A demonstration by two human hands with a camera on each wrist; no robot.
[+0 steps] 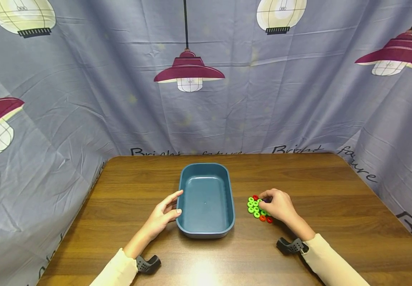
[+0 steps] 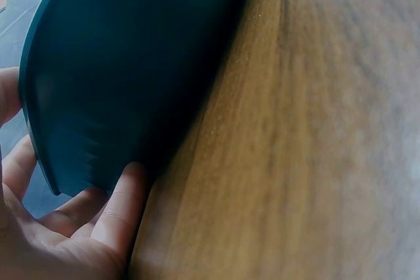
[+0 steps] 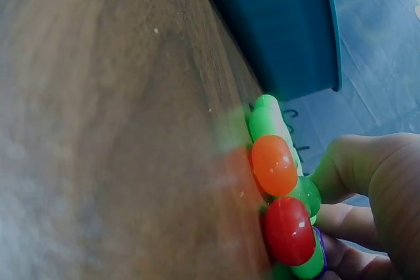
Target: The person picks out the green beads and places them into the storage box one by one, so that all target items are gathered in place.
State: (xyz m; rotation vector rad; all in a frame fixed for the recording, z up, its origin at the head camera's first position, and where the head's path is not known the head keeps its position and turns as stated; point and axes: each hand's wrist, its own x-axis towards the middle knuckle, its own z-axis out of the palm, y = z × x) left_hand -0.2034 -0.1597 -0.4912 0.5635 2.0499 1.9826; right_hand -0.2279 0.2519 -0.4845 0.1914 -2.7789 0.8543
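Note:
A deep blue-green plastic bin (image 1: pixel 206 204) stands on the wooden table. My left hand (image 1: pixel 160 216) is at its left side, thumb and index fingertips touching the rim. In the left wrist view, other fingers (image 2: pixel 125 208) rest against the bin's outer wall. Right of the bin lies a cluster of small glossy rings (image 1: pixel 256 209), mostly green, with some red and orange. My right hand (image 1: pixel 279 204) bends over the cluster's right part, its thumb against a green ring (image 3: pixel 307 196). A purple ring (image 3: pixel 321 254) shows partly beside the fingers. Whether the fingertips pinch a ring is hidden.
The brown wooden table (image 1: pixel 138 178) extends around the bin and the rings. A grey-blue curtain (image 1: pixel 127 87) printed with lamps hangs behind and beside it. Dark camera mounts (image 1: pixel 149 264) sit on both wrists, close above the tabletop.

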